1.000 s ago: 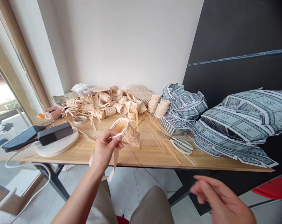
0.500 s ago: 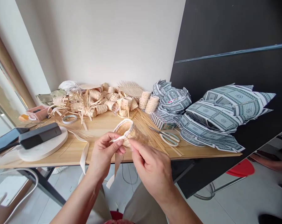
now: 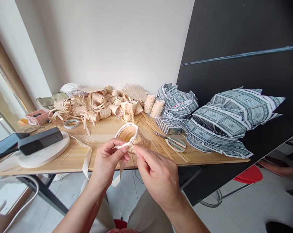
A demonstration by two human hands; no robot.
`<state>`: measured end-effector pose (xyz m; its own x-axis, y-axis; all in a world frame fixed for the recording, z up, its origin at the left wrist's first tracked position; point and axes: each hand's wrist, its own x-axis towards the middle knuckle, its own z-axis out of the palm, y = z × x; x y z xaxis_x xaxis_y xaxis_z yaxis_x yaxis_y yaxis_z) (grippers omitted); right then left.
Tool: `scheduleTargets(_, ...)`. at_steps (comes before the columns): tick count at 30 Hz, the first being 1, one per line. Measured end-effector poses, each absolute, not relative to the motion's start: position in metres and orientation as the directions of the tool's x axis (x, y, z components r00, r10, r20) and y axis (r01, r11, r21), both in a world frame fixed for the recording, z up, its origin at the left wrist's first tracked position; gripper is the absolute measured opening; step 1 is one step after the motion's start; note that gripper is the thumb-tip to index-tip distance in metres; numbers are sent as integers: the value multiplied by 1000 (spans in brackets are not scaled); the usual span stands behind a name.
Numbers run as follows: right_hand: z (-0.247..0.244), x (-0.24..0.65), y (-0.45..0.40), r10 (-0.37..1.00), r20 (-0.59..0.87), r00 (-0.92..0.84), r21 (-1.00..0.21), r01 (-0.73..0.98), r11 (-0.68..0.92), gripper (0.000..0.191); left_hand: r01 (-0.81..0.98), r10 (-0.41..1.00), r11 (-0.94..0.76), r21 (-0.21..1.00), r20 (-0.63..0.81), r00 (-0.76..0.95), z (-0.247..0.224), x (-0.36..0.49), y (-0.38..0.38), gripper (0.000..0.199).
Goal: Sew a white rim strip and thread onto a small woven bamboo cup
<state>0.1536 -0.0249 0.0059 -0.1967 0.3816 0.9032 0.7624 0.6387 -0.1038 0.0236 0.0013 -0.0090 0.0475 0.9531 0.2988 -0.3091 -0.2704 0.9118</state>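
A small woven bamboo basket (image 3: 141, 141) is tilted in front of me over the table's front edge, its mouth edged with a white fabric strip (image 3: 136, 135). My left hand (image 3: 111, 154) pinches that bound rim between thumb and fingers. The strip's loose tail (image 3: 118, 179) dangles below. At the basket's near side, my right hand (image 3: 158, 174) has its thumb and forefinger pressed together close to the rim; whatever is between them is too small to make out. A thin dark thread (image 3: 136, 171) hangs in a loop between the hands.
Behind lies a heap of woven bamboo pieces (image 3: 100, 97). Scissors (image 3: 174, 143) rest on bamboo strips (image 3: 158, 132) at the right, near folded playing-card constructions (image 3: 221, 126). A tape roll (image 3: 71, 123) and a black device on a round white board (image 3: 61, 149) are left.
The basket has shifted slightly left and its mouth has turned a little. The strip's tail and the thread loop hang differently. Both hands keep nearly the same place.
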Motion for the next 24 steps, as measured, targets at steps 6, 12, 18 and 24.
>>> scheduleTargets(6,5,152,-25,394,903,-170,-135,759,637,24,-166,923,-380,910,386,3,-7,24,-2,11)
scheduleTargets(12,-4,154,-29,606,795,26,-441,710,548,19,388,644,-699,601,765,-24,-10,25,-6,7)
scheduleTargets(18,-17,152,-28,653,743,147,-602,574,555,18,552,446,-776,305,884,139,-18,32,-10,10)
scheduleTargets(24,-27,154,-27,815,571,101,-783,364,504,10,649,347,-749,133,913,214,-22,26,-3,13)
